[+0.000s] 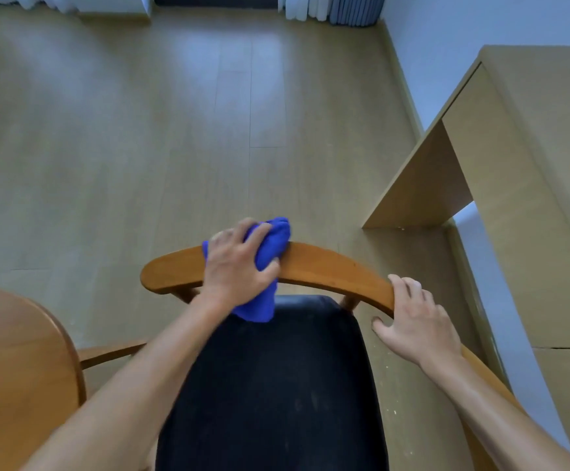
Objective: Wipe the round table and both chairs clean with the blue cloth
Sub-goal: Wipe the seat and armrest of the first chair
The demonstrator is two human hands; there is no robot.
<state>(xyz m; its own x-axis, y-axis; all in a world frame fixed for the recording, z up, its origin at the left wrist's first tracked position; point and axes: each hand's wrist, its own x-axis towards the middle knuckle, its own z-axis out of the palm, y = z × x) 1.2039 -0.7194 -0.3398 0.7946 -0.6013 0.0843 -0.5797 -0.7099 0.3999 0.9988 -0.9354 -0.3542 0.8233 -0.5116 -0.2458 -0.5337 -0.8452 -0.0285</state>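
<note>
Head view: left hand (234, 266) presses bunched blue cloth (270, 248) on curved wooden chair (331, 266).

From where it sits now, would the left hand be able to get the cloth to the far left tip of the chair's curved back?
Probably yes. The left hand already holds the blue cloth on the chair back, and the rail's left end lies bare with nothing on it. The right hand steadies the opposite end.

There was one chair (310, 266), one blue cloth (271, 246), one round table (15, 362), one desk (531, 164), and two hands: left (236, 266) and right (416, 324).
</note>
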